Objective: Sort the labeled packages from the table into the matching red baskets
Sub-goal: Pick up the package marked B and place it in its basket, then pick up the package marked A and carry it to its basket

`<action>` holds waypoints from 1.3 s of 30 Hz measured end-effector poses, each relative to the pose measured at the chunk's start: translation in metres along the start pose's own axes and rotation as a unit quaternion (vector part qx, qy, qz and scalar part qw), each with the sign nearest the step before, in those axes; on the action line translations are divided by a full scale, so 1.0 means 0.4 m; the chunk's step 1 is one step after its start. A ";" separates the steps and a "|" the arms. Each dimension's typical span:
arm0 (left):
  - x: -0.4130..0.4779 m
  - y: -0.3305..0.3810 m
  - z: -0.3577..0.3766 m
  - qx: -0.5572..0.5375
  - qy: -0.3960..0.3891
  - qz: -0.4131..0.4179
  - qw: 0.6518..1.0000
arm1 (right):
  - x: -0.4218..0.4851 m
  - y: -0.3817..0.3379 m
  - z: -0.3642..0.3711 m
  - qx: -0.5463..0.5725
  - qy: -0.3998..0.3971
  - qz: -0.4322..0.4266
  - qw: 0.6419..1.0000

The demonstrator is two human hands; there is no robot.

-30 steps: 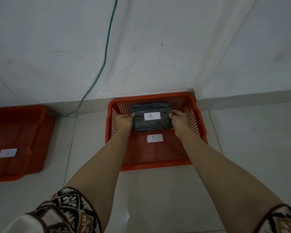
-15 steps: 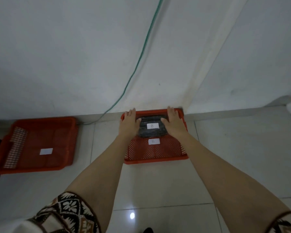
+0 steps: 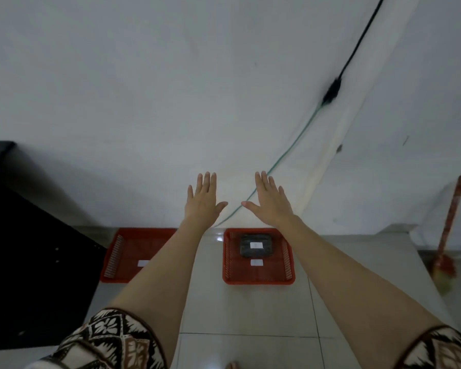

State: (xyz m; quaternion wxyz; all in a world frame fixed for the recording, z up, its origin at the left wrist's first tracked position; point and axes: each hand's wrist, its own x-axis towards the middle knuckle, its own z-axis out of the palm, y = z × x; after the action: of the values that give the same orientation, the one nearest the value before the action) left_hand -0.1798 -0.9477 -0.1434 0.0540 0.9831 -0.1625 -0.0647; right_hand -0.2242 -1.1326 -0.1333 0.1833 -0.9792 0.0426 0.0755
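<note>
Head view: both arms extend forward, palms down, over a floor (image 3: 250, 310) of glossy pale tiles with thin dark grout lines. Left hand (image 3: 202, 202) and right hand (image 3: 270, 202) are flat and empty, fingers straight and slightly fanned, thumbs pointing toward each other without touching. Both hands are raised clear of the baskets and appear in front of the white wall (image 3: 144, 89).

Right basket (image 3: 258, 280), at 12 o'clock, is red plastic, rectangular, with lattice-perforated walls and floor and a solid rim. A dark package (image 3: 256, 252), rectangular with rounded corners and a wrinkled film wrap, lies flat in the far half of this basket. A white paper label sits on the package top; a second white label (image 3: 256, 262) is on the basket floor just beside the package's near edge. Lettering on both is too small to read.

Left basket (image 3: 117, 259), at 10 o'clock, is the same red lattice type and is partly hidden by the left forearm. A white label (image 3: 143, 263) lies on its floor.

A thin green cable (image 3: 290, 150) runs diagonally up the wall toward 1 o'clock. Patterned brown-and-white sleeves (image 3: 109, 339) cover the upper arms.
</note>
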 end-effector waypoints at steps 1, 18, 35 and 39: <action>-0.023 -0.011 -0.059 0.005 0.006 -0.008 1.000 | -0.011 -0.043 -0.051 -0.001 0.004 -0.005 1.000; -0.529 -0.575 -0.593 0.021 0.125 -0.153 0.980 | -0.195 -0.874 -0.199 0.008 0.035 -0.150 0.988; -1.023 -1.447 -0.739 0.033 0.145 -0.285 0.947 | -0.250 -1.801 0.122 0.023 -0.006 -0.273 0.962; -1.032 -1.624 -0.737 0.025 0.138 -0.298 0.944 | -0.193 -1.996 0.201 0.024 -0.021 -0.289 0.957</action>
State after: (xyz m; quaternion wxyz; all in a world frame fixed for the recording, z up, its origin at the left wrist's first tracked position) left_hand -0.3216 -0.1764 0.1097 0.0297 0.9870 0.1451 0.0622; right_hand -0.2223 -0.3572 0.0867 0.2214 -0.9433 -0.2443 0.0392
